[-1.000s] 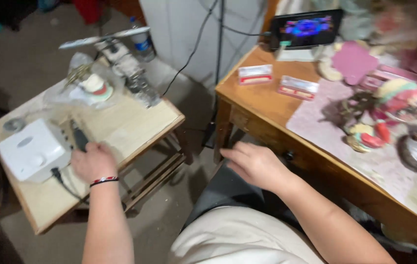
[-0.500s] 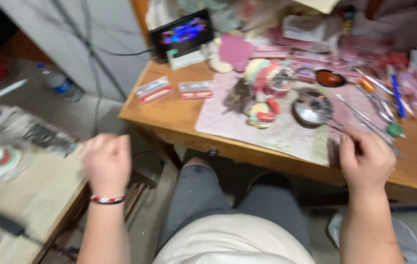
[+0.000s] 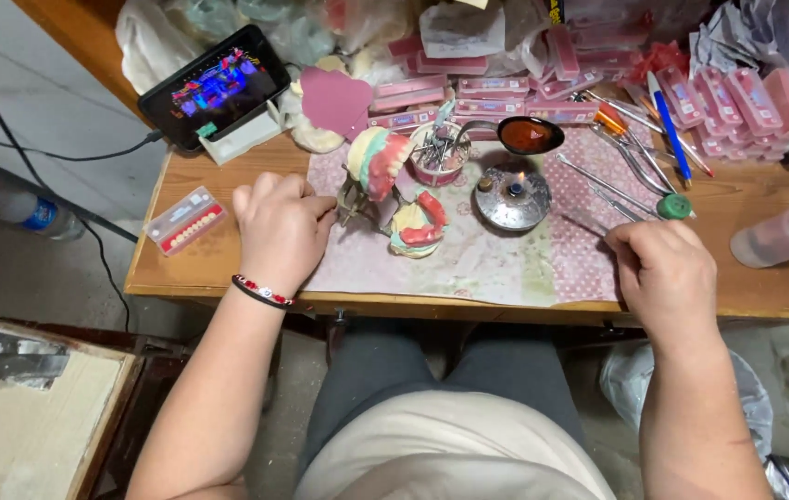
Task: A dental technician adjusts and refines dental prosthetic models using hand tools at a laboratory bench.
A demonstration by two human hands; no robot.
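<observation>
Head view: left hand [image 3: 281, 227] loosely curled on the bench [image 3: 765, 287], fingertips at the metal articulator [image 3: 355, 199] carrying a pink-and-green denture model [image 3: 378, 159]; can't tell if it grips. Second denture model [image 3: 416, 225] lies just right of it on the pink mat [image 3: 469, 264]. Right hand [image 3: 665, 268] closed in a loose fist at the mat's right edge, contents hidden. Cup [image 3: 433, 159] holds metal burs. Lit burner [image 3: 512, 195] sits between the hands, spoon [image 3: 524, 135] of red wax behind it. One tooth tray [image 3: 186, 220] left, phone [image 3: 216, 86] on stand, pink boxes [image 3: 469, 88] stacked at back, clear bottle [image 3: 783, 233] far right.
</observation>
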